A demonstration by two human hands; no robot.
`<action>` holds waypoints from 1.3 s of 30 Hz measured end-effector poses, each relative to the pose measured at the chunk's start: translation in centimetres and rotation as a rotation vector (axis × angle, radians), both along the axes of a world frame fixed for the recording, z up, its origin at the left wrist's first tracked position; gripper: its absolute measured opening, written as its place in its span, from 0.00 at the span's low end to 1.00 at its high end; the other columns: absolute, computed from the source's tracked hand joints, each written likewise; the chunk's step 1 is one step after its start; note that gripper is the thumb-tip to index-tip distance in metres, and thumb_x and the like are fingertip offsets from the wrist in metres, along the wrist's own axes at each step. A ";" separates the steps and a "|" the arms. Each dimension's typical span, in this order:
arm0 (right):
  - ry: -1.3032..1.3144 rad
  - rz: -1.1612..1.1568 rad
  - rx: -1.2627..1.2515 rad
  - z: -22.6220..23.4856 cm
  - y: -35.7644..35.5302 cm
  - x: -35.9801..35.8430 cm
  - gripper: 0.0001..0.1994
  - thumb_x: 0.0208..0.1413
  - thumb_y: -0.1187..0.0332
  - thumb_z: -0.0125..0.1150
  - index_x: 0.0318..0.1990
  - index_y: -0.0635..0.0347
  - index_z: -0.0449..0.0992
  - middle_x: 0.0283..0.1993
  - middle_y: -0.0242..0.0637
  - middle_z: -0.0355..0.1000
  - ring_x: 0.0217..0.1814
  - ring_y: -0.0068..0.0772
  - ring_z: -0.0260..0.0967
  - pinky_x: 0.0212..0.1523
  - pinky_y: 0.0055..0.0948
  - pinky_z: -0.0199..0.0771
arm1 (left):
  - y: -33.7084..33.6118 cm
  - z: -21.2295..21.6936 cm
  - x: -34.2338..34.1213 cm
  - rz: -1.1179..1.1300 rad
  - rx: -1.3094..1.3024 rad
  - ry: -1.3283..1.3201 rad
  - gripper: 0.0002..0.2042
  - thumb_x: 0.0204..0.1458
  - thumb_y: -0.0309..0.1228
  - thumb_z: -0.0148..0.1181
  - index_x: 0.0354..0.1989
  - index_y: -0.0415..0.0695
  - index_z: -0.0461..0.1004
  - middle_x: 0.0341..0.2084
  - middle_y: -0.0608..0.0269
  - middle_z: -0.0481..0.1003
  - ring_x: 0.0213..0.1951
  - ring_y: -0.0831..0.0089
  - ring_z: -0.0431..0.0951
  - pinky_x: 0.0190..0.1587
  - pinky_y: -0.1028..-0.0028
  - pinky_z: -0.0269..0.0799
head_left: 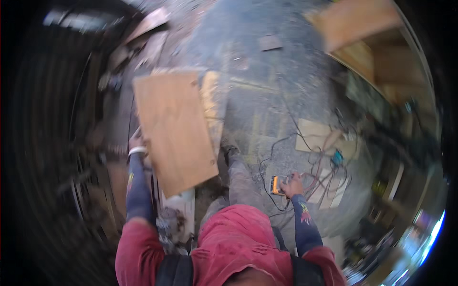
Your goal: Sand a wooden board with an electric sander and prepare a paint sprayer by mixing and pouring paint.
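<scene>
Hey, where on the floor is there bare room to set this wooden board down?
The barest stretch is the grey floor ahead, between the wooden board in the left hand and the wooden panels at upper right. It is crowded around the right hand: tangled cables, an orange tool and flat board pieces.

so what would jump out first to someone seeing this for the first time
The big plywood board stands out most, tilted left of centre, with the left hand gripping its left edge. Lower right of centre, the right hand grips a small orange tool amid a tangle of cables on the gritty floor. The picture is motion-blurred, so finer detail is hard to tell.
</scene>
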State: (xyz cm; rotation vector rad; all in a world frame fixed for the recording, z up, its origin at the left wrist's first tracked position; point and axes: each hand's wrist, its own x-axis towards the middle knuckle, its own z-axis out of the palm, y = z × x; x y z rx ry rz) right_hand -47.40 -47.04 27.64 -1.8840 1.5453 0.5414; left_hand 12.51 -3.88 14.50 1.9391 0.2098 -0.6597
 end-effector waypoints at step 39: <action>-0.542 1.100 -0.324 -15.9 23.0 52.0 0.29 0.58 0.58 0.65 0.67 0.48 0.67 0.64 0.58 0.65 0.47 0.66 0.75 0.44 0.57 0.77 | 4.7 -16.5 -12.7 0.149 1.075 -0.341 0.31 0.68 0.49 0.47 0.72 0.40 0.62 0.72 0.32 0.57 0.72 0.34 0.57 0.72 0.41 0.53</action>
